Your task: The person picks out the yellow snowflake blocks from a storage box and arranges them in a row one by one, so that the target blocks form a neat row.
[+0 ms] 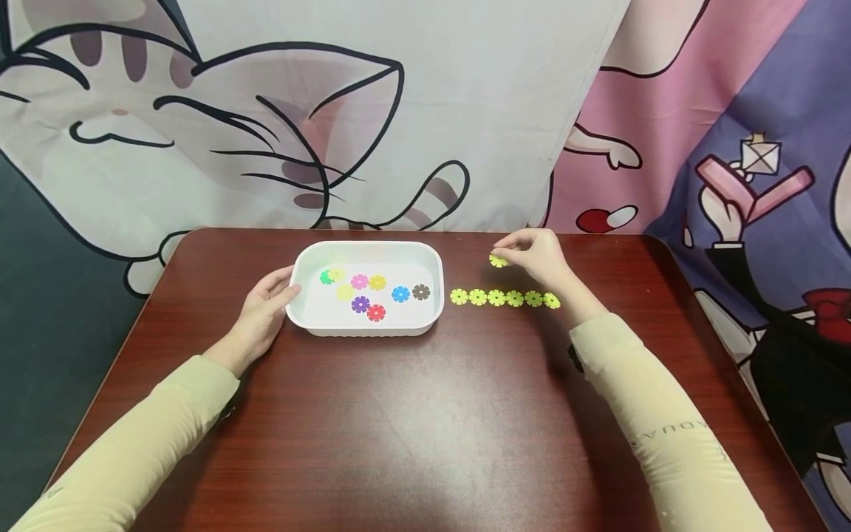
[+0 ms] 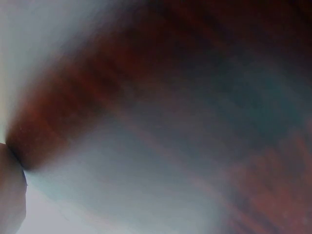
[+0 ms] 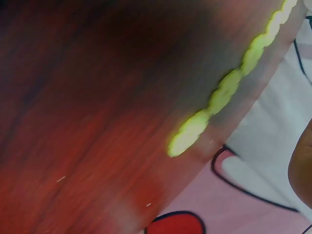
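A white tray holds several flower-shaped discs, among them a blue disc, a red disc and a purple disc. The left hand grips the tray's left rim, thumb on top. Above the table, right of the tray, the right hand pinches a yellow-green disc between thumb and fingertips. Below that hand lies a straight row of several yellow-green discs, also visible in the right wrist view as a line of discs. The left wrist view is blurred, with part of the left hand at its edge.
The dark red wooden table has its back edge just behind the tray. Behind it hang a white cat-print cloth and a pink and purple printed cloth.
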The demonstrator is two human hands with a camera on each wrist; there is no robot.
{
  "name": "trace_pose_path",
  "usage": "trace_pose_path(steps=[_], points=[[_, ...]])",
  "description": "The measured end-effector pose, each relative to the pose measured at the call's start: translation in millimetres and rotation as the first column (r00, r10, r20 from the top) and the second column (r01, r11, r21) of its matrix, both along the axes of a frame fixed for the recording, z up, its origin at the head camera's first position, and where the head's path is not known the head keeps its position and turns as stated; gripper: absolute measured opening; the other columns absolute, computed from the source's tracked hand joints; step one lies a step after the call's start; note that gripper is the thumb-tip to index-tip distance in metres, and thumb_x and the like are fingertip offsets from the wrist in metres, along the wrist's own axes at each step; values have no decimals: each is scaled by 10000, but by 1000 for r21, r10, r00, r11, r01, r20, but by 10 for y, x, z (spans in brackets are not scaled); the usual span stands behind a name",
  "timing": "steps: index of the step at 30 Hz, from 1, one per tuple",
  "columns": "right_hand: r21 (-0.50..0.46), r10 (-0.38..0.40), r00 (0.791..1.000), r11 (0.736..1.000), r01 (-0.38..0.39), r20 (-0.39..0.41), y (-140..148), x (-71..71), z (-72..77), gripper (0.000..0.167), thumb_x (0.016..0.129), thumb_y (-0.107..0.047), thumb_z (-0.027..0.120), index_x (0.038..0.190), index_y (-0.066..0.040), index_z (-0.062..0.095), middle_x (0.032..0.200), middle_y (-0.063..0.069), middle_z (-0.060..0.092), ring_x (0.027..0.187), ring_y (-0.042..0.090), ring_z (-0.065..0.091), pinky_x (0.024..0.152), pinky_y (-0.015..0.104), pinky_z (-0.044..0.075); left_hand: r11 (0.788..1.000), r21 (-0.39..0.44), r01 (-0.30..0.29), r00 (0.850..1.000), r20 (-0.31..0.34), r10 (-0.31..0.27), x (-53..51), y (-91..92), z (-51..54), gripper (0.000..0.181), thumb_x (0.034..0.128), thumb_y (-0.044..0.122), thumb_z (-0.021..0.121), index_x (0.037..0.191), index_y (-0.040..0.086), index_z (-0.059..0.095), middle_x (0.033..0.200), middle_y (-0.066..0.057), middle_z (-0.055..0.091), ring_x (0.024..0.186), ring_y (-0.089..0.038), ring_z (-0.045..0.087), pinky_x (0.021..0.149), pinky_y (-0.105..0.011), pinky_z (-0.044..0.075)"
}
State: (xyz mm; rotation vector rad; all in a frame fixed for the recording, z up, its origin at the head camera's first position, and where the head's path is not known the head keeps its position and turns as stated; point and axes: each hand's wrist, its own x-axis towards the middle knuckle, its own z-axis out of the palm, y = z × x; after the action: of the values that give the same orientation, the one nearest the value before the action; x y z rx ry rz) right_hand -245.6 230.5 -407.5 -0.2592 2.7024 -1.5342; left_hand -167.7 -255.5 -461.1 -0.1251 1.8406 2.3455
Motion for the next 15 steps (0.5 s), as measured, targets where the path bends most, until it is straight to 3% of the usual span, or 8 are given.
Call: trace_pose_path(steps=[5,9,15], points=[[8,-40,999,999,40,-10,208,47,-62,241,917,-156,859,1060,31,811,763,-90,794,663,-8,729,667,158,558,1000,-10,3,1000,-5,-3,-4,3,1,299,1062,76,635,1319,223,596,1273,141,621,1182,32,614,971,-104,519],[9,-62,998,998,62,6,338,115,-74,242,930,-124,838,1079,63,797,757,-102,792,652,-32,720,653,138,542,1000,-7,3,1000,-2,-3,-8,-2,1,292,1061,69,634,1295,240,606,1265,143,626,1175,31,616,971,-104,518],[-6,-79,996,997,79,44,396,311,98,229,930,-34,802,1071,142,760,736,-43,792,628,-12,718,625,136,544,1000,-24,-4,1000,22,5,-6,7,18,324,1071,82,617,1374,184,563,1283,138,596,1189,33,600,977,-98,510]])
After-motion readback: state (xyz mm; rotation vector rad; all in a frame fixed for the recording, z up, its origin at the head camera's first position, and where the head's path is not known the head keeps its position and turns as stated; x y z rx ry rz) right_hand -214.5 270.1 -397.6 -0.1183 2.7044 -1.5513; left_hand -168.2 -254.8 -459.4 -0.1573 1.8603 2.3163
